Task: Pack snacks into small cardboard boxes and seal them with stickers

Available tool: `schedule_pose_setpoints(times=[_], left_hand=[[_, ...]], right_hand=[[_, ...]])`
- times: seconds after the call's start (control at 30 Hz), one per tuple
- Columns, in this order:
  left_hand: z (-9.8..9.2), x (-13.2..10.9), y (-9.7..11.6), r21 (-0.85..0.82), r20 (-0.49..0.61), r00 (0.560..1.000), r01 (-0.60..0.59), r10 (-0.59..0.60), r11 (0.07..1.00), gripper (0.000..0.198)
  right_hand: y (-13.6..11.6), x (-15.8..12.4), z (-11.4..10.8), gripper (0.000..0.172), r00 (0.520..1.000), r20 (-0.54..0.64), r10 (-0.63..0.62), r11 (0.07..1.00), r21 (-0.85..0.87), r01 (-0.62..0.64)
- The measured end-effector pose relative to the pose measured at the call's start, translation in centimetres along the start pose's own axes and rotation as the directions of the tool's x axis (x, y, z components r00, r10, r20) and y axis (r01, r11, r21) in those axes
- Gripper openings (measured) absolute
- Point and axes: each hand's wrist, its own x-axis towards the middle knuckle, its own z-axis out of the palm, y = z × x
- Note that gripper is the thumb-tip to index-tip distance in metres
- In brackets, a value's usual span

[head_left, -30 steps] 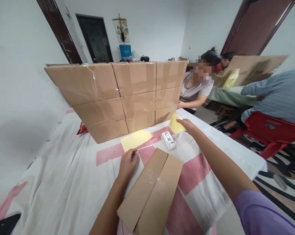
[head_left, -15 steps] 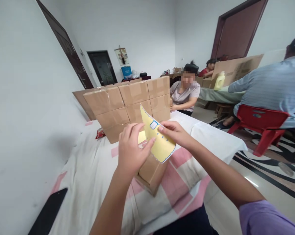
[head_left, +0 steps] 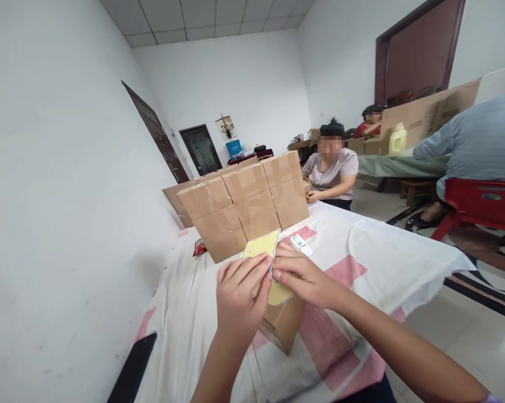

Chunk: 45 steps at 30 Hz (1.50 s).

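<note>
A yellow paper cutout [head_left: 260,244] with a blue-and-white edge is held between my two hands over a small cardboard box [head_left: 289,323]. My left hand [head_left: 241,285] grips it from the left, its fingers closed on the paper. From the right, my right hand [head_left: 305,275] pinches the cutout, the fingertips of both hands almost meeting at its middle. Fingers cover much of the paper, which looks bent there. The box lies on the cloth-covered table [head_left: 189,313] just below. Beyond my right hand is a small white object [head_left: 300,245].
Stacked cardboard boxes [head_left: 252,196] stand across the table's far side, with a red packet [head_left: 199,247] beside them. A black phone-like slab [head_left: 132,366] lies at the left edge. A person [head_left: 334,170] sits behind the boxes. On the right are a red chair [head_left: 482,204] and another person.
My view has swung left and tilted up. Both hands have drawn together on the yellow cutout, which is lower and bent. The white object has come into sight.
</note>
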Motion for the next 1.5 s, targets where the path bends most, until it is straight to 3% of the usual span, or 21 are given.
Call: schedule_pose_setpoints(times=[0.23,0.5,0.57,0.67,0.73,0.87,0.93,1.03,1.13,1.27,1.33,1.37,1.43,1.5], left_hand=[[0.5,-0.8,-0.2,-0.236,0.113,0.979,0.190,-0.168,0.953,0.026],[2.9,-1.4,0.6,-0.462,0.171,0.934,0.358,-0.315,0.811,0.021],[3.8,-1.5,0.8,-0.506,0.156,0.900,0.427,-0.407,0.750,0.021],[5.2,-2.0,0.7,-0.517,0.100,0.781,0.570,-0.616,0.639,0.025],[6.2,-2.5,0.5,-0.504,0.071,0.709,0.632,-0.701,0.589,0.028],[7.8,-3.4,-0.2,-0.435,0.148,0.660,0.712,-0.736,0.551,0.030],[8.2,-3.7,-0.5,-0.345,0.254,0.667,0.739,-0.700,0.579,0.028],[8.5,-4.2,-0.5,-0.196,0.487,0.711,0.656,-0.508,0.729,0.023],[8.5,-4.8,0.2,-0.117,0.530,0.756,0.514,-0.385,0.850,0.018],[8.4,-6.0,0.9,-0.055,0.488,0.793,0.446,-0.365,0.893,0.015],[8.2,-6.7,0.3,-0.060,0.497,0.783,0.461,-0.374,0.885,0.017],[8.0,-6.9,-0.3,-0.069,0.501,0.777,0.475,-0.381,0.877,0.018],[7.5,-7.4,-1.9,-0.089,0.507,0.768,0.499,-0.393,0.862,0.018],[7.0,-7.7,-3.9,-0.110,0.506,0.761,0.524,-0.406,0.845,0.018]], right_hand=[[0.2,-0.9,0.4,0.028,1.000,-0.005,-0.013,0.994,-0.106,0.012],[0.2,-3.1,-0.3,0.027,0.997,-0.020,0.074,0.993,-0.086,-0.075],[0.3,-3.8,-0.8,0.026,0.994,-0.028,0.108,0.993,-0.049,-0.109],[1.2,-5.0,-1.8,0.029,0.965,-0.088,0.248,0.969,0.027,-0.246],[2.9,-6.2,-2.8,0.036,0.886,-0.204,0.417,0.909,0.115,-0.401],[9.2,-9.0,-5.5,0.037,0.554,-0.426,0.715,0.698,0.410,-0.587],[13.2,-10.2,-7.4,0.032,0.419,-0.438,0.795,0.598,0.456,-0.659],[19.0,-11.2,-10.2,0.022,0.242,-0.521,0.819,0.412,0.239,-0.879],[23.3,-11.4,-12.3,0.019,0.145,-0.579,0.802,0.241,0.092,-0.966],[26.1,-11.1,-12.9,0.048,0.034,-0.594,0.804,0.038,-0.006,-0.999],[26.3,-10.9,-12.0,0.067,0.039,-0.640,0.768,-0.021,-0.086,-0.996],[26.0,-10.9,-11.4,0.073,0.087,-0.678,0.730,-0.032,-0.161,-0.986],[24.6,-10.9,-9.7,0.074,0.256,-0.721,0.644,-0.012,-0.345,-0.939],[22.1,-10.9,-7.7,0.056,0.449,-0.682,0.577,0.107,-0.482,-0.870]])
